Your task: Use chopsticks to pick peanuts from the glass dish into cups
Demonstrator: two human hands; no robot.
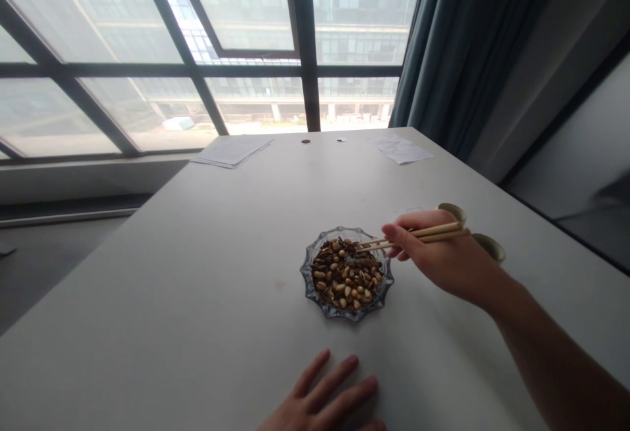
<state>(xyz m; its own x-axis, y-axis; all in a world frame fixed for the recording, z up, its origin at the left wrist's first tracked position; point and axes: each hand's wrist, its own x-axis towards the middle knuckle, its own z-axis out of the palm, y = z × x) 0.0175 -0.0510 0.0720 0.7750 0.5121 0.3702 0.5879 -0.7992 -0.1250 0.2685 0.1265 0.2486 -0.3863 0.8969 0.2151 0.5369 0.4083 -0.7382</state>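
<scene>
Right hand [443, 264] grasping wooden chopsticks [418, 234], tips above light, slippery seeds and kernels [344, 273], best pinched singly, heaped in a fluted glass dish [306, 280] mid-tabletop [197, 287]; left hand [319, 398] open, flat, near the front edge.

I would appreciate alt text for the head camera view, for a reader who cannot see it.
The right hand holds wooden chopsticks over a scalloped glass dish of seeds and kernels on a white table; the left hand rests flat nearby.
</scene>
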